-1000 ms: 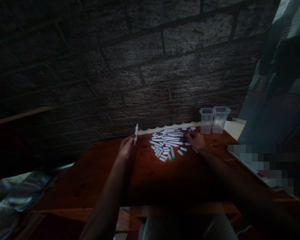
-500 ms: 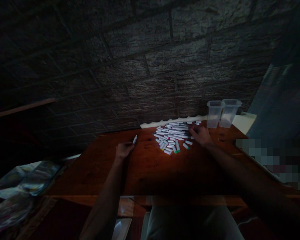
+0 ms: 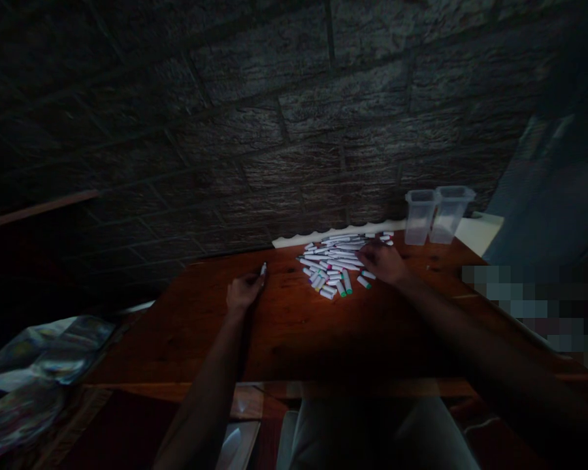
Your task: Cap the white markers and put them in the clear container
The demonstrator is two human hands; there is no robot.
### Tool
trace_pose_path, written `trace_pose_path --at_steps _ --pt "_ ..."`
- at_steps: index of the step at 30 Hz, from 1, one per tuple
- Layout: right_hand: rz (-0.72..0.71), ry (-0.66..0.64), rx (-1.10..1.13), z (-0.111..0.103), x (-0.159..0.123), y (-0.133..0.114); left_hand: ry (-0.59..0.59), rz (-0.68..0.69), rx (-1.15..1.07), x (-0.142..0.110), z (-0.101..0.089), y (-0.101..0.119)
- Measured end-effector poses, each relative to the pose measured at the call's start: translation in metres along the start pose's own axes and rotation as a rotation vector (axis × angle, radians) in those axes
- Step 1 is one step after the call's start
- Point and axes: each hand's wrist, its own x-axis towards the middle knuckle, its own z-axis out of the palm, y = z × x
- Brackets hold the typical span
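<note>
My left hand (image 3: 242, 291) is closed around a white marker (image 3: 263, 269), whose upper end points away from me above the table. To the right lies a pile of white marker bodies (image 3: 340, 250), with dark tips on some. Loose marker caps (image 3: 330, 277) with coloured ends in green, yellow, purple and pink lie along the pile's near side. My right hand (image 3: 383, 261) reaches over the pile's right end, fingers bent down and drawn together among the markers. In the dim light I cannot make out what its fingertips hold.
Two clear plastic containers (image 3: 420, 219) stand side by side at the back right of the wooden table (image 3: 294, 346). A pale wavy-edged strip (image 3: 318, 234) runs along the stone wall behind the pile. Crumpled plastic bags (image 3: 53, 352) lie beyond the table's left side.
My right hand has shifted a little to the left over the pile. The marker in my left hand sits slightly lower and shows less beyond the fingers.
</note>
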Motion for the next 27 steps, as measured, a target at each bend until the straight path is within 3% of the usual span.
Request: trace_pose_path --at_steps 8,17,22,27 --pt "0.026 -0.123 -0.079 0.007 0.001 0.008 0.033 0.016 0.009 0.002 0.001 -0.001" --pt "0.015 -0.128 -0.052 0.007 0.001 0.009 -0.001 0.073 0.111 -0.003 -0.005 0.008" --pt "0.005 -0.150 -0.079 0.006 0.001 0.009 0.088 0.071 0.258 -0.012 -0.010 0.014" --pt "0.002 -0.172 -0.099 0.002 0.000 0.005 0.005 0.083 0.364 -0.014 -0.012 0.016"
